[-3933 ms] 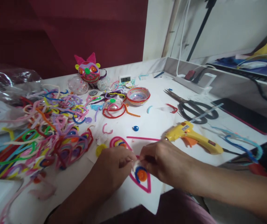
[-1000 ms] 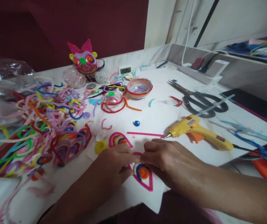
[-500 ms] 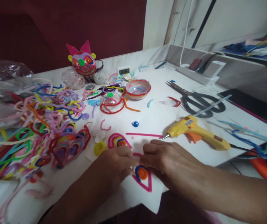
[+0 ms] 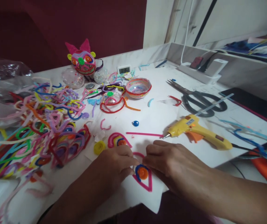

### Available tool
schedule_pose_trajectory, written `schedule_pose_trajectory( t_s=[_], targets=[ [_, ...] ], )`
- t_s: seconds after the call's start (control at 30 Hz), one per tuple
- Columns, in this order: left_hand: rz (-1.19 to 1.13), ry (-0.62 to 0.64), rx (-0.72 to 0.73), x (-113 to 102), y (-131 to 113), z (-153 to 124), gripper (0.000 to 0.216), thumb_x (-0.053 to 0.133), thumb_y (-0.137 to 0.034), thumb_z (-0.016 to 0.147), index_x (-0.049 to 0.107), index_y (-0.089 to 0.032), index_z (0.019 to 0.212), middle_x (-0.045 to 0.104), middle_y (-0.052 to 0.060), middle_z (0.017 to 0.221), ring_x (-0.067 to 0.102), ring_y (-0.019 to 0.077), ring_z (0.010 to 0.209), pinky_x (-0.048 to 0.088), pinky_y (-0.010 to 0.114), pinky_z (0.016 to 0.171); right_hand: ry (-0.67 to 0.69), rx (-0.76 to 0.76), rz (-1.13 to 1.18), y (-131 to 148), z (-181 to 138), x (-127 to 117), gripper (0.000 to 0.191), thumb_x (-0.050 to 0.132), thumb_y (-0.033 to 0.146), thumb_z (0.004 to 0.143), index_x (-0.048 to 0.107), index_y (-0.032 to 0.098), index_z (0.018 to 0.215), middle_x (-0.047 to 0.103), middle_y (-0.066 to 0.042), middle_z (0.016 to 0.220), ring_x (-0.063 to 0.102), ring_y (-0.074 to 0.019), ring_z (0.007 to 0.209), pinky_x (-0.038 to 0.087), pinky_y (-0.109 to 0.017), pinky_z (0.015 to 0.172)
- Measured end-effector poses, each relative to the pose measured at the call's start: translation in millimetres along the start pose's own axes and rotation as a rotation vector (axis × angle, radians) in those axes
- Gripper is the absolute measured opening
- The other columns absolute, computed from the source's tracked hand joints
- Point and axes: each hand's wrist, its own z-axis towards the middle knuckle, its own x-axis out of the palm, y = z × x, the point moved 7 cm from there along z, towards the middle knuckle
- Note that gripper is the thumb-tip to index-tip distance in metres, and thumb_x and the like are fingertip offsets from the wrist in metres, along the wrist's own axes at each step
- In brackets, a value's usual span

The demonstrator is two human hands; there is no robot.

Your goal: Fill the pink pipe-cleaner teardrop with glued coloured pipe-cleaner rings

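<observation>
Pink-rimmed eye [image 4: 143, 173] lies on paper [image 4: 145, 196] overhanging the table's [image 4: 254, 120] edge.

Free gap past hands [image 4: 119, 161] [image 4: 166, 160] and pink strip [image 4: 144, 134], left of glue gun [image 4: 200, 129]

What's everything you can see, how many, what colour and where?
fuzzy sticks: many, mixed colours, mostly left
plastic bag: one, clear, far left
animal face: one, pink-eared, back left
bowl: one, many colours, back middle
clock: one, white, behind the bowl
scissors: one pair, dark handles, right
glue gun: one, yellow, nearer than the scissors
loose straight strip: one, pink, by the glue gun's tip
phone-like slab: one, black, far right
power strip: one, white, back right
eye shapes: two, pink-edged, front middle, besides similar ones left
coil: one, yellow, left of the eye shapes
table: one, white, underneath
left hand: one, fingertips at the nearer eye shape
right hand: one, there too
</observation>
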Motion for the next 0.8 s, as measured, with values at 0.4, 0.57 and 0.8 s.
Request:
schedule_pose_trajectory(
  t_s=[0.4, 0.57, 0.8],
  targets=[
    [0.029, 0.014, 0.003, 0.3, -1.3, -0.5, 0.02, 0.058, -0.003, 0.088, 0.069, -0.02, 0.089, 0.063, -0.002, 0.086, 0.058, 0.011, 0.08, 0.04, 0.022, 0.072, -0.17, -0.073, -0.072, 12.1, -16.9, -10.6, 0.012, 0.052, 0.024, 0.097, 0.062, 0.017, 0.098, 0.063, -0.003, 0.096, 0.06, -0.0131, 0.076, 0.051, -0.027, 0.064],
    [0.068, 0.053, -0.034, 0.4, -1.7, 1.4, 0.02, 0.06, -0.001, 0.086, 0.07, -0.018, 0.089, 0.063, -0.001, 0.087, 0.058, 0.0127, 0.083, 0.041, 0.023, 0.075, -0.304, -0.15, -0.063, 34.8, -28.2, -8.6, 0.023, 0.044, 0.012, 0.096, 0.063, 0.016, 0.086, 0.061, -0.003, 0.081, 0.052, -0.0153, 0.068, 0.043, -0.029, 0.057],
    [0.015, 0.04, 0.023, 0.3, -1.3, -0.4, 0.019, 0.06, -0.001, 0.086, 0.069, -0.018, 0.087, 0.062, -0.002, 0.087, 0.058, 0.0106, 0.082, 0.04, 0.02, 0.074, -0.472, -0.203, -0.232, 47.9, -35.4, 8.4, 0.025, 0.044, 0.011, 0.096, 0.069, 0.013, 0.096, 0.063, -0.001, 0.076, 0.053, -0.0163, 0.065, 0.042, -0.032, 0.053]
  ],
)
